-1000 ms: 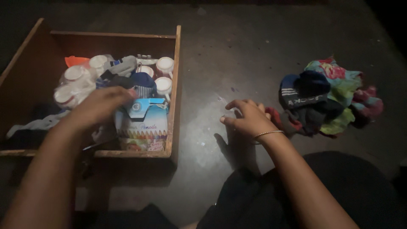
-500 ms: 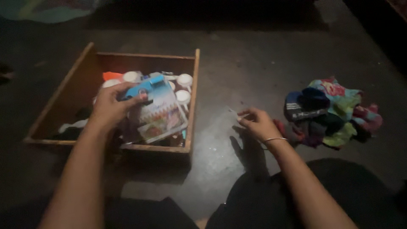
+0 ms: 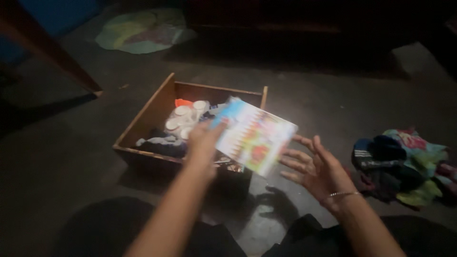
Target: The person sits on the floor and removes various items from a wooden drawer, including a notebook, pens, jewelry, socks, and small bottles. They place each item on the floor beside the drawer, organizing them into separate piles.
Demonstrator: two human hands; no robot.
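My left hand (image 3: 205,138) grips the left edge of a flat colourful packet (image 3: 257,135), printed with a row of pencil shapes, and holds it in the air over the right front corner of a wooden drawer (image 3: 143,124). My right hand (image 3: 316,166) is open, palm up and fingers spread, just right of the packet's lower edge; whether it touches the packet I cannot tell. A thin bracelet sits on that wrist. Inside the drawer lie white cups (image 3: 183,116), an orange item and dark cloth.
A heap of socks and bright cloth (image 3: 404,164) lies on the dark floor at the right. A wooden furniture leg (image 3: 57,57) slants in at the upper left. A pale patterned cloth (image 3: 143,31) lies on the floor at the back.
My left hand has lifted the packet out of the drawer and carried it right. My right hand has risen from the floor and opened beside it. The view has tilted up.
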